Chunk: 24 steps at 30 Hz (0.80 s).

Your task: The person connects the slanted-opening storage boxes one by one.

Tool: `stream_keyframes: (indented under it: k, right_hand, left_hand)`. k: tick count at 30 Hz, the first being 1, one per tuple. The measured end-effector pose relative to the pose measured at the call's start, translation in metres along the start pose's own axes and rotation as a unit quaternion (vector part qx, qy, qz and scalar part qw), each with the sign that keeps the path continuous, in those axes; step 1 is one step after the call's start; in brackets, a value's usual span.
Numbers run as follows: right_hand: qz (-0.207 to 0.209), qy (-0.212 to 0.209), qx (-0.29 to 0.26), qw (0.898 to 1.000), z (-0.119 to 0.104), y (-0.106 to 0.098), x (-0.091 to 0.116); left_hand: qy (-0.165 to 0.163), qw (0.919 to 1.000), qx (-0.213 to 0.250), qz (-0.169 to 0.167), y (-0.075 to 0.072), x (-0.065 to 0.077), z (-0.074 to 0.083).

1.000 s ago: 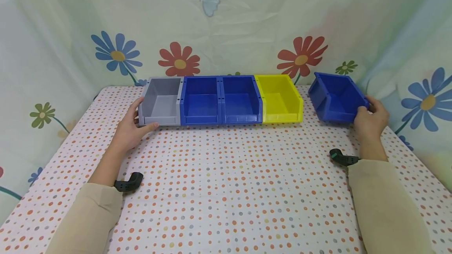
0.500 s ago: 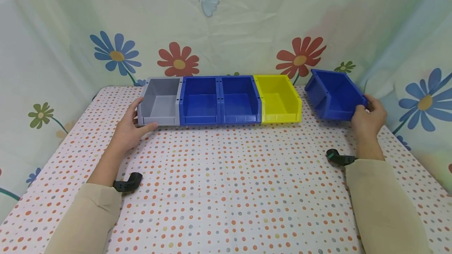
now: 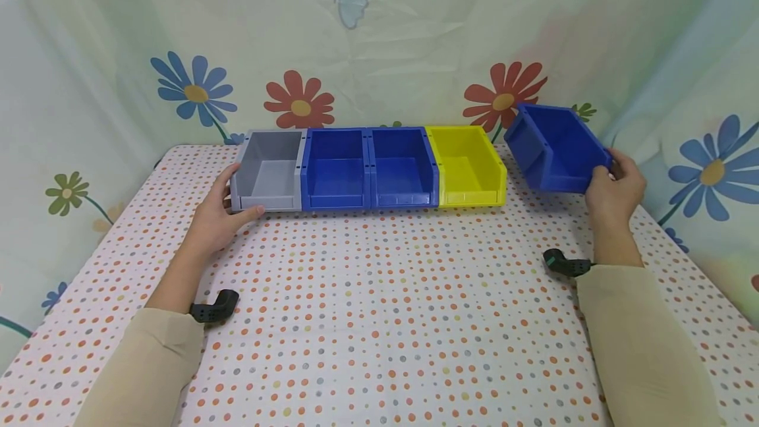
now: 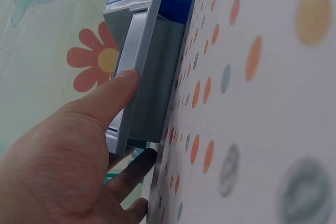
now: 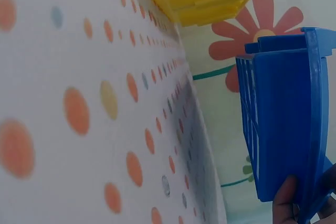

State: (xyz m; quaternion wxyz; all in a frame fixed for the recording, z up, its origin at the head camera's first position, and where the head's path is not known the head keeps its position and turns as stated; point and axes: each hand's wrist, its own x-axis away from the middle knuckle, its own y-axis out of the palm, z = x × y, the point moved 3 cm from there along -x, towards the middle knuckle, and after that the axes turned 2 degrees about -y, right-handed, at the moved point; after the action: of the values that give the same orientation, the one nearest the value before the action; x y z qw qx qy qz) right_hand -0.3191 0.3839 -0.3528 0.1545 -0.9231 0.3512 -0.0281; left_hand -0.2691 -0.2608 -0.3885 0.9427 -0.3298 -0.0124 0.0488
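In the head view my right hand [image 3: 615,191] grips a loose blue storage bin [image 3: 560,150] by its front right corner. That bin hangs tilted above the table, to the right of the yellow bin [image 3: 466,167]; the right wrist view shows its underside [image 5: 286,124] well off the cloth. At the far left, my left hand [image 3: 218,216] holds the front left corner of a grey bin [image 3: 268,203], thumb [image 4: 118,90] on its front edge and fingers along its left side. Two blue bins [image 3: 337,199] [image 3: 405,198] sit between grey and yellow, side by side in one row.
A white table cloth [image 3: 356,315] with coloured dots covers the table. Behind and at both sides hangs a pale flowered curtain [image 3: 391,58]. Black wrist cameras [image 3: 216,307] [image 3: 566,262] sit on both wrists.
My right hand has raised the loose blue bin off the table and moved it slightly left, towards the yellow bin. My left hand and the row of bins have stayed put.
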Motion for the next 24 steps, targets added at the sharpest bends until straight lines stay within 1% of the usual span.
stream_keyframes:
  k: [3,6,11,16,20,24]
  right_hand:
    - [0.003,-0.01,-0.01,1.0,-0.004,0.002,0.001]
    - [0.015,-0.022,-0.02,0.999,-0.008,0.004,0.003]
    - [0.026,-0.039,-0.026,0.999,-0.014,0.007,0.006]
    - [0.025,-0.042,-0.034,0.998,-0.019,0.009,0.009]
    - [0.016,-0.038,-0.027,0.999,-0.02,0.013,0.01]
    - [0.014,-0.048,-0.015,0.999,-0.021,0.016,0.012]
  left_hand:
    - [0.002,1.0,0.0,-0.001,0.0,0.0,0.0]
    - [0.004,1.0,-0.001,-0.001,0.0,0.0,-0.001]
    - [0.005,1.0,-0.001,-0.001,0.0,0.0,-0.001]
    - [0.003,1.0,0.0,-0.003,-0.001,-0.001,0.0]
    - [-0.001,1.0,0.0,-0.001,0.0,-0.002,0.0]
    - [0.001,1.0,0.003,-0.001,0.0,-0.002,-0.002]
